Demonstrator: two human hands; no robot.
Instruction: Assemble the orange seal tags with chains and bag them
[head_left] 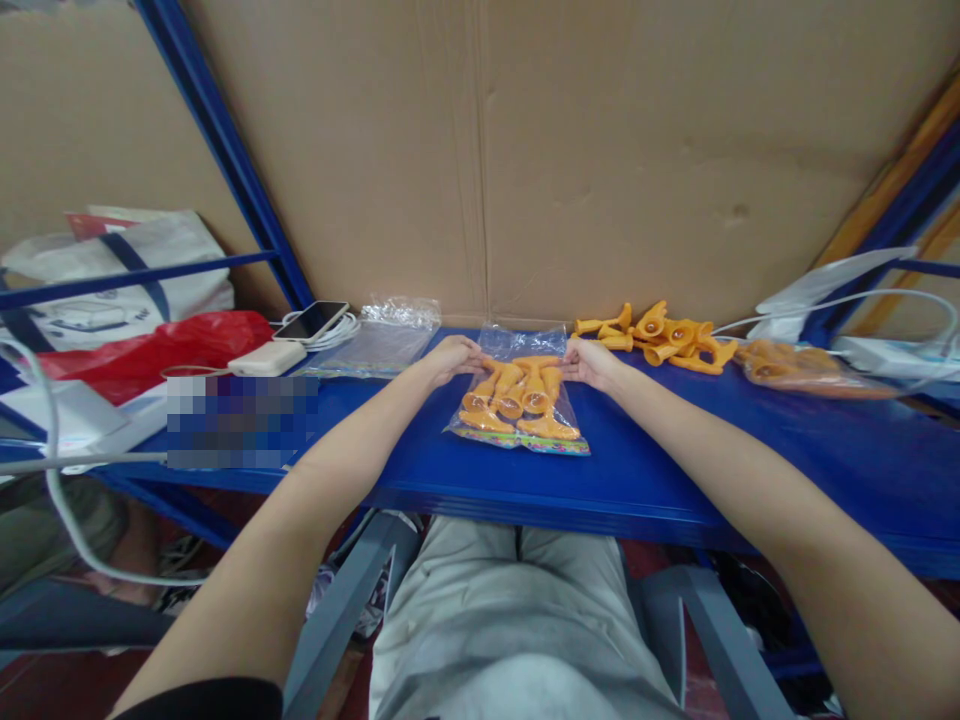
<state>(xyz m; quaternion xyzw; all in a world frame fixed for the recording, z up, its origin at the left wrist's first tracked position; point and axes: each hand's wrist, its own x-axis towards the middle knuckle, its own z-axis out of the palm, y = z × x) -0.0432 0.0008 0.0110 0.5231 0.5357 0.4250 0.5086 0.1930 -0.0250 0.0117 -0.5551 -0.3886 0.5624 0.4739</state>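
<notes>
A clear plastic bag [525,342] lies on the blue table, with several orange plastic horn-shaped pieces [510,392] inside it. Its end nearer me carries a colourful printed strip [480,437]. At the bag's left edge, my left hand [454,358] is closed on the plastic, fingers pinched. My right hand [589,362] grips the opposite edge the same way. The fingertips of both hands are partly hidden against the bag. Just beyond my right hand sits a loose pile of similar orange pieces [679,335].
Flat clear bags [382,338] lie left of my left hand, near a phone [315,321], a white power bank [268,359] and a red plastic bag [165,350]. Another filled bag [810,368] rests at the right. A cardboard wall [570,160] closes off the back.
</notes>
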